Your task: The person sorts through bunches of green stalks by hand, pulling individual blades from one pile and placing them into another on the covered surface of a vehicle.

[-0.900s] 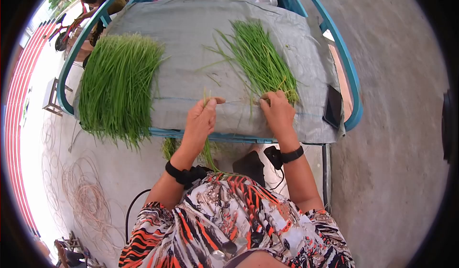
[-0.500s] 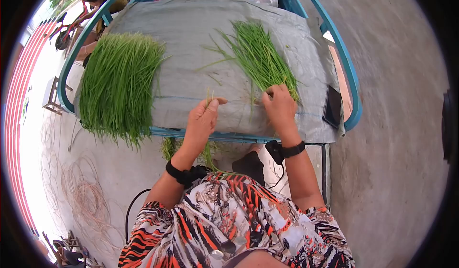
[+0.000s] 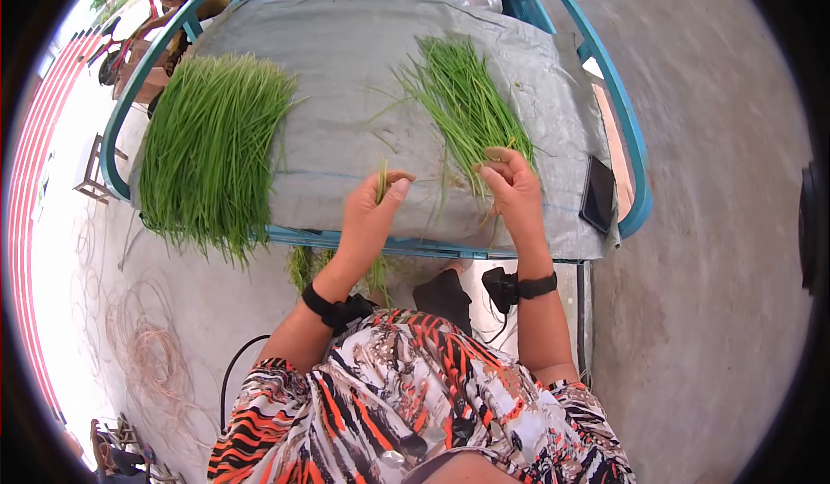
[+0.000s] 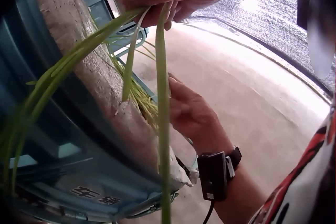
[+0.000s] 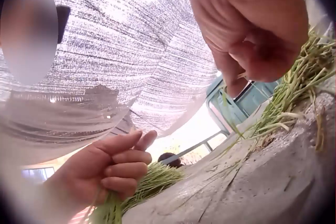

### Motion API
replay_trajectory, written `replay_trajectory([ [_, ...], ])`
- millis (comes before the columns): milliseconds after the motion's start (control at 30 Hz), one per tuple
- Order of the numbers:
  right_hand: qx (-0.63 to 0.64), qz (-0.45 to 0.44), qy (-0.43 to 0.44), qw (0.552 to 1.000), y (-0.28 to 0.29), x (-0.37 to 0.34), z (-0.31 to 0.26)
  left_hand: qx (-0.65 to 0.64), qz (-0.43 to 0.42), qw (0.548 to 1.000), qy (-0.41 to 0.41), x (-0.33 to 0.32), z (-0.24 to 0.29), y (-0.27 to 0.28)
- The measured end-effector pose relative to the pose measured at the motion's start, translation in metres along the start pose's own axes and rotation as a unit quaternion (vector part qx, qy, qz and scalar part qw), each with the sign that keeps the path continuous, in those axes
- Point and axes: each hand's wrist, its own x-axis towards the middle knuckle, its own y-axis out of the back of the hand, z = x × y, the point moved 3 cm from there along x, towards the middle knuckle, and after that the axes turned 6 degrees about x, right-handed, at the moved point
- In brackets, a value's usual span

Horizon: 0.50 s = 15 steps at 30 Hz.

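Observation:
On the grey sheet, a loose pile of green chives slants at the right. A larger, neatly lined-up pile of chives lies at the left, its ends hanging over the front edge. My left hand pinches a few chives between thumb and fingers; their long leaves droop in the left wrist view. Over the near end of the right pile, my right hand has its fingers bent. In the right wrist view a thin chive leaf hangs at its fingertips.
The sheet covers a teal cart with side rails. A black phone lies at the sheet's right edge. Another person sits beyond the left rail, near a small stool. Tangled cord lies on the floor.
My right hand has lifted slightly from the near end of the right pile, its thumb and forefinger spreading a little. The left hand has shifted slightly right, still pinching its chives.

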Motion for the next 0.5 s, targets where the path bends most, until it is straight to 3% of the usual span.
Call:
replay_trajectory([
  [67, -0.03, -0.007, 0.034, 0.999, 0.001, 0.0, 0.007, 0.078, 0.023, 0.993, -0.082, 0.001, -0.001, -0.004],
  [167, -0.062, -0.021, 0.071, 0.995, 0.001, -0.006, 0.012, 0.187, -0.053, 0.98, -0.048, 0.0, 0.008, -0.018],
  [267, -0.124, -0.008, 0.067, 0.99, -0.008, -0.02, 0.005, 0.279, 0.004, 0.914, -0.295, 0.006, 0.01, -0.037],
  [367, -0.167, -0.022, 0.112, 0.979, -0.015, -0.029, 0.004, 0.377, -0.026, 0.869, -0.321, 0.007, 0.003, -0.049],
  [500, -0.22, -0.041, 0.105, 0.969, -0.015, -0.035, 0.01, 0.428, -0.066, 0.848, -0.305, 0.008, -0.005, -0.051],
])
